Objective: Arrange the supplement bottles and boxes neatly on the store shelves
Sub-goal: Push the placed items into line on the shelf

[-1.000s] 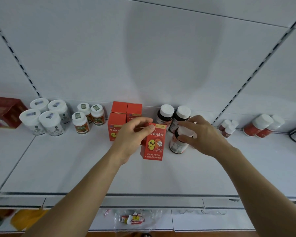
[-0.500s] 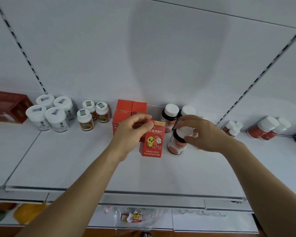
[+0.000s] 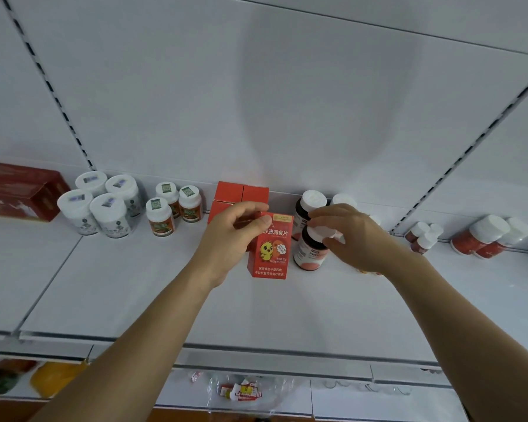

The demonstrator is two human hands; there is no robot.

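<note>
Now both hands are busy — left hand (image 3: 226,239) grips the upright box (image 3: 270,246), right hand (image 3: 352,239) pinches the bottle (image 3: 311,251) just beside it.

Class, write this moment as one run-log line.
left hand: grips red box | right hand: grips dark bottle by cap | both on shelf | stage: aligning
</note>
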